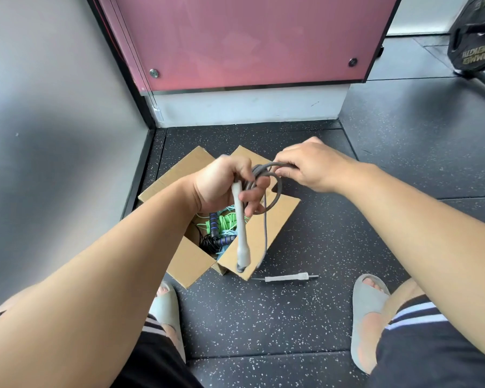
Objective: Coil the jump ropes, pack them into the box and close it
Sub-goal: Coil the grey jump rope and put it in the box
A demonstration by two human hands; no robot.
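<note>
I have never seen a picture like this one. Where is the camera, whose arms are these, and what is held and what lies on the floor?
There is no machine here. A person wears one camera on the head, so it looks down at that person's own arms. The left hand grips a white handle and loops of a grey jump rope; the right hand holds the top loop. The other handle lies on the dark floor beside an open cardboard box, which holds a green rope and blue-banded handles.
</note>
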